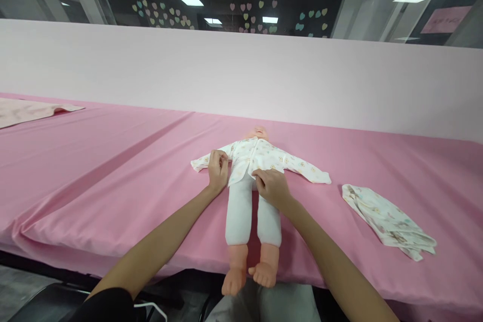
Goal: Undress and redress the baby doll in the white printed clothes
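A baby doll (252, 196) lies on its back on the pink table cover (113, 171), head away from me, bare feet over the near edge. It wears a white printed shirt (264, 157) with both sleeves spread out. My left hand (218, 170) is closed, pinching the shirt near the doll's left-side sleeve and hem. My right hand (270, 186) is closed too, gripping the shirt's lower edge at the doll's waist. The doll's legs are in plain white leggings.
A folded printed garment (388, 220) lies on the cover to the right of the doll. A pale pink cloth (30, 109) rests at the far left. A light pink wall panel (241, 75) runs behind the table. The cover has long creases on the left.
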Action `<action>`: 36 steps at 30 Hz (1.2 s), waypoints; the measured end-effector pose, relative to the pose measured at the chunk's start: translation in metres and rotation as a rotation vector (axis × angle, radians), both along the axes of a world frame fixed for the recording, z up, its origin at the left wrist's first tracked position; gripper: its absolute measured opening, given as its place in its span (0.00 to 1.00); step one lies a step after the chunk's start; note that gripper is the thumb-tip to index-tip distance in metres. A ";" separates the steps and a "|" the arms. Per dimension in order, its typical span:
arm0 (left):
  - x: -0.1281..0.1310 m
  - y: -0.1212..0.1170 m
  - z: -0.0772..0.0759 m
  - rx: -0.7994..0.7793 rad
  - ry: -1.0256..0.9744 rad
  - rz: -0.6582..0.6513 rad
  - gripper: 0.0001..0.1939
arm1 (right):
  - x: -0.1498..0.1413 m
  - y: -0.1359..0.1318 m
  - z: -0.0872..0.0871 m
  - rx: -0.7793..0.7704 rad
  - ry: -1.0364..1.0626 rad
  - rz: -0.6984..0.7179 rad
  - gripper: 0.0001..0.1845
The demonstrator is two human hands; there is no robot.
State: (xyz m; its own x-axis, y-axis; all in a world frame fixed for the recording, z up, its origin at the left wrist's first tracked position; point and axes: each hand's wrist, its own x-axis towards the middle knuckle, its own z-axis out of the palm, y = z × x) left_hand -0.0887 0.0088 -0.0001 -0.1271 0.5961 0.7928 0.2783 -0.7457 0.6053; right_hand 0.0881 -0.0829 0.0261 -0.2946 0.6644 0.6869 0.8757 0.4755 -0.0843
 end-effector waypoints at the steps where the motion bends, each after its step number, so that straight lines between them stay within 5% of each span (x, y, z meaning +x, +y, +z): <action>1: 0.000 0.000 -0.001 0.011 -0.006 -0.001 0.06 | 0.000 0.000 0.000 0.003 -0.001 0.002 0.13; 10: 0.001 -0.003 0.001 0.074 -0.005 -0.022 0.07 | 0.001 0.001 0.000 0.011 0.001 0.001 0.13; 36: -0.001 -0.006 0.003 -0.073 0.127 -0.082 0.04 | -0.001 -0.001 0.002 -0.025 -0.014 -0.007 0.13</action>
State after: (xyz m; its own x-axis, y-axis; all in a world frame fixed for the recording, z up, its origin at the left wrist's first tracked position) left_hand -0.0895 0.0029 0.0028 0.0224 0.6566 0.7539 0.2958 -0.7247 0.6224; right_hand 0.0874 -0.0838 0.0278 -0.2991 0.6836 0.6657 0.8801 0.4672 -0.0843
